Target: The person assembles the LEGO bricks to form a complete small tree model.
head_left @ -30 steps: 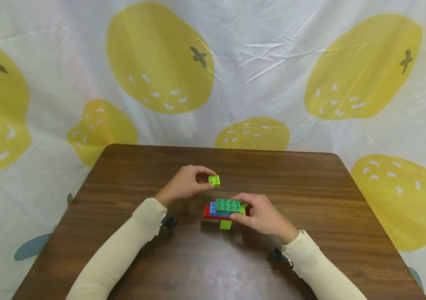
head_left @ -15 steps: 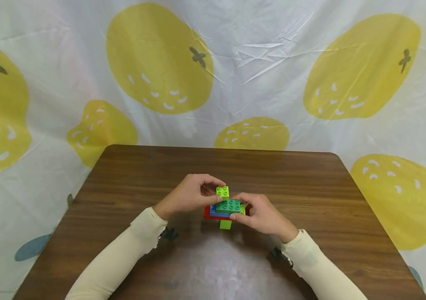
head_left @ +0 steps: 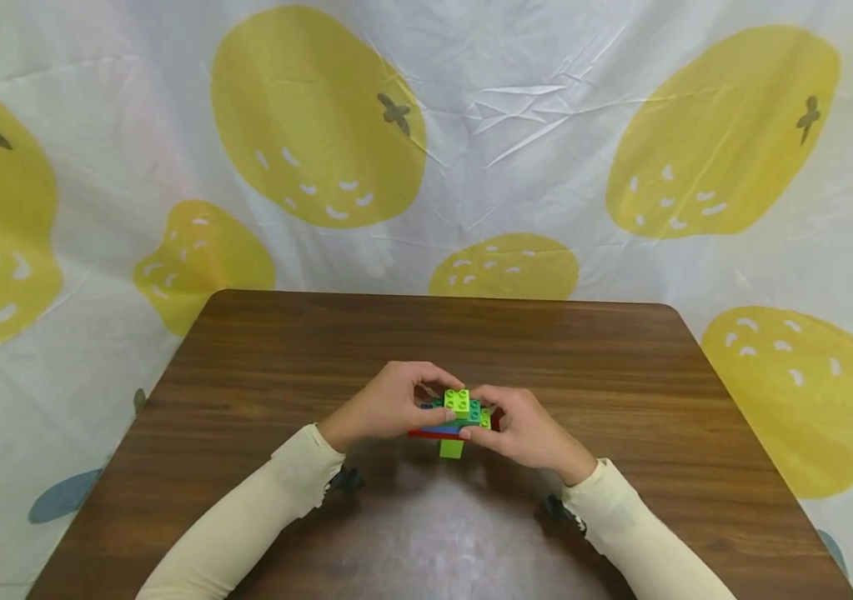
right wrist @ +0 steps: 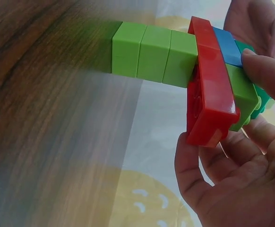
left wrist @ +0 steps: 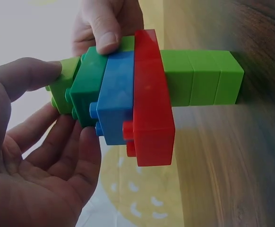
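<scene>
My left hand (head_left: 388, 404) pinches a lime toy building brick (head_left: 457, 403) between thumb and fingers, on the studded top of a brick stack. Directly beneath it comes a dark green brick (left wrist: 88, 85). Below that is a layer with a blue brick (left wrist: 118, 94) and a lime brick (right wrist: 241, 92) side by side, then a long red layer (left wrist: 151, 104). A column of lime bricks (left wrist: 203, 78) carries the stack upright on the table. From the right side, my right hand (head_left: 527, 429) grips the upper layers. Whether the top brick is fully seated, I cannot tell.
The brown wood-grain table (head_left: 321, 333) extends around the stack on every side. Behind it hangs a white curtain (head_left: 516, 167) printed with large yellow fruit. Both forearms come in from the front edge in cream sleeves (head_left: 246, 517).
My left hand has carried the lime brick right and toward me, from the air behind the stack onto the dark green brick. The right hand keeps its grip on the stack.
</scene>
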The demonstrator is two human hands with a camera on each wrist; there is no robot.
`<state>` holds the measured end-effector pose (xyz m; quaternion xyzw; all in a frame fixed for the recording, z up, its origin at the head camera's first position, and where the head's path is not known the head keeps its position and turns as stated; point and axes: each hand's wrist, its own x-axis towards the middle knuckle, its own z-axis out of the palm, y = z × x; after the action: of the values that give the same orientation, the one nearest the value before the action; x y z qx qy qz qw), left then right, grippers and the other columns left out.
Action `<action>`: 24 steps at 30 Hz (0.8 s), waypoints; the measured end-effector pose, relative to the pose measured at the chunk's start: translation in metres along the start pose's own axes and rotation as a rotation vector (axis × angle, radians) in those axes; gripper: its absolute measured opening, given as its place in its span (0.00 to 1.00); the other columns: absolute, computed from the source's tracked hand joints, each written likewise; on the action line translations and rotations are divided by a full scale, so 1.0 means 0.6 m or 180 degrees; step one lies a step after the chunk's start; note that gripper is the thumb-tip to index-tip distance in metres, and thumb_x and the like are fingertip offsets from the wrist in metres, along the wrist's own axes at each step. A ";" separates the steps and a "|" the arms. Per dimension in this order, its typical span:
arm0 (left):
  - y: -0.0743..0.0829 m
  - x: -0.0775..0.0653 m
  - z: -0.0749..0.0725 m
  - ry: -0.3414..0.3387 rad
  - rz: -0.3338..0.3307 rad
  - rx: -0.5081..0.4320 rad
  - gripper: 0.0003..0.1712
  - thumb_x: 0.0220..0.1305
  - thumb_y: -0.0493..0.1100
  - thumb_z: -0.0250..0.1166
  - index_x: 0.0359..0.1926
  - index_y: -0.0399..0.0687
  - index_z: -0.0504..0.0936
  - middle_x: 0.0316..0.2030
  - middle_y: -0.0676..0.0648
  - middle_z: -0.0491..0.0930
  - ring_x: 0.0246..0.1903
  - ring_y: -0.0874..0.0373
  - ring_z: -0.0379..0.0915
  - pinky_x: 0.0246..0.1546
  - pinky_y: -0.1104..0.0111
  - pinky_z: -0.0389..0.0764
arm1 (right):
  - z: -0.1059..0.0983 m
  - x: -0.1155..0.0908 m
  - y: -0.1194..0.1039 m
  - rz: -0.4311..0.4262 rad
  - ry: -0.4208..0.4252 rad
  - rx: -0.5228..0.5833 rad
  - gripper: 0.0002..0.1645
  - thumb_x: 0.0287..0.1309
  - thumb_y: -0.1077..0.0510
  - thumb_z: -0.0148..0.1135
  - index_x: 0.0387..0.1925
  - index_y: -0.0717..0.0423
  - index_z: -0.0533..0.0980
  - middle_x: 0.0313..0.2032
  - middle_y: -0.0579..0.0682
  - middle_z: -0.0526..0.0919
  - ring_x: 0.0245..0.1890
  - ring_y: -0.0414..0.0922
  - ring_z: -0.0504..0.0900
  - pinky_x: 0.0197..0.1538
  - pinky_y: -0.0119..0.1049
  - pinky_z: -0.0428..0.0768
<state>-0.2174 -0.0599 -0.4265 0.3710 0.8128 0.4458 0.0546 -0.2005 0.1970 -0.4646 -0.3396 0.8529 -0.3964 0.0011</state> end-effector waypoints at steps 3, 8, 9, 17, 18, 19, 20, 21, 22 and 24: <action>0.000 -0.002 0.002 0.0044 0.0027 0.0031 0.21 0.63 0.42 0.78 0.56 0.46 0.87 0.48 0.49 0.89 0.45 0.62 0.85 0.48 0.65 0.88 | 0.001 0.001 0.000 -0.0008 0.0007 0.0004 0.18 0.62 0.52 0.78 0.50 0.48 0.82 0.35 0.39 0.86 0.24 0.36 0.79 0.27 0.37 0.82; -0.001 -0.007 0.006 0.0120 0.0005 -0.0029 0.21 0.64 0.46 0.78 0.56 0.49 0.88 0.47 0.51 0.89 0.44 0.62 0.85 0.47 0.66 0.88 | 0.003 0.001 -0.002 0.0021 -0.0020 -0.0004 0.19 0.62 0.52 0.78 0.52 0.49 0.82 0.36 0.40 0.87 0.27 0.34 0.80 0.29 0.38 0.83; -0.002 -0.008 0.007 0.0138 -0.0004 -0.0053 0.20 0.64 0.47 0.78 0.56 0.49 0.88 0.47 0.51 0.89 0.44 0.63 0.84 0.47 0.66 0.87 | 0.003 0.001 -0.002 0.0030 -0.0027 -0.0004 0.19 0.62 0.52 0.78 0.52 0.49 0.82 0.36 0.40 0.87 0.28 0.34 0.80 0.30 0.38 0.84; -0.005 -0.004 0.017 0.0207 0.0060 -0.0013 0.19 0.63 0.43 0.79 0.54 0.47 0.89 0.45 0.50 0.87 0.43 0.61 0.84 0.45 0.70 0.87 | 0.003 -0.001 -0.003 0.0016 -0.0006 -0.0005 0.16 0.62 0.52 0.78 0.48 0.47 0.83 0.35 0.39 0.86 0.25 0.38 0.78 0.26 0.36 0.81; -0.006 -0.004 0.018 0.0216 0.0068 0.0015 0.19 0.62 0.43 0.79 0.54 0.48 0.89 0.44 0.50 0.87 0.42 0.62 0.84 0.45 0.70 0.87 | 0.003 -0.001 -0.003 0.0013 -0.0001 -0.0004 0.15 0.62 0.52 0.78 0.48 0.47 0.83 0.34 0.39 0.86 0.25 0.39 0.78 0.26 0.36 0.81; -0.007 -0.003 0.019 0.0232 0.0076 0.0040 0.19 0.62 0.43 0.79 0.54 0.48 0.89 0.43 0.50 0.87 0.42 0.62 0.84 0.45 0.69 0.87 | 0.003 -0.001 -0.003 0.0013 0.0002 0.0000 0.16 0.62 0.52 0.78 0.48 0.47 0.83 0.35 0.39 0.86 0.25 0.39 0.78 0.26 0.36 0.81; -0.008 -0.004 0.019 0.0242 0.0082 0.0057 0.19 0.62 0.43 0.79 0.54 0.48 0.89 0.43 0.50 0.87 0.41 0.62 0.84 0.45 0.68 0.87 | 0.004 0.000 -0.003 0.0009 0.0007 0.0000 0.16 0.62 0.52 0.78 0.48 0.47 0.83 0.35 0.39 0.86 0.25 0.38 0.78 0.26 0.36 0.81; -0.009 -0.005 0.019 0.0250 0.0096 0.0077 0.19 0.62 0.44 0.79 0.54 0.48 0.89 0.42 0.51 0.87 0.41 0.62 0.84 0.45 0.67 0.87 | 0.004 0.000 -0.004 0.0004 0.0014 0.0004 0.16 0.62 0.52 0.78 0.48 0.47 0.83 0.35 0.39 0.86 0.26 0.37 0.79 0.27 0.36 0.82; -0.010 -0.006 0.019 0.0254 0.0109 0.0105 0.19 0.63 0.45 0.79 0.54 0.48 0.90 0.42 0.51 0.87 0.41 0.62 0.84 0.45 0.66 0.88 | 0.004 0.000 -0.004 0.0005 0.0017 0.0005 0.16 0.62 0.52 0.78 0.48 0.47 0.83 0.35 0.39 0.86 0.26 0.36 0.79 0.27 0.37 0.82; -0.011 -0.009 0.019 0.0269 0.0123 0.0151 0.19 0.63 0.46 0.79 0.54 0.48 0.90 0.41 0.51 0.87 0.40 0.62 0.83 0.46 0.63 0.88 | 0.006 0.000 -0.005 0.0001 0.0014 0.0016 0.16 0.62 0.53 0.78 0.49 0.48 0.83 0.36 0.40 0.87 0.27 0.35 0.79 0.27 0.37 0.82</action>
<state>-0.2126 -0.0580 -0.4397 0.3686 0.8174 0.4426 0.0028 -0.1981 0.1933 -0.4651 -0.3386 0.8520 -0.3993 0.0000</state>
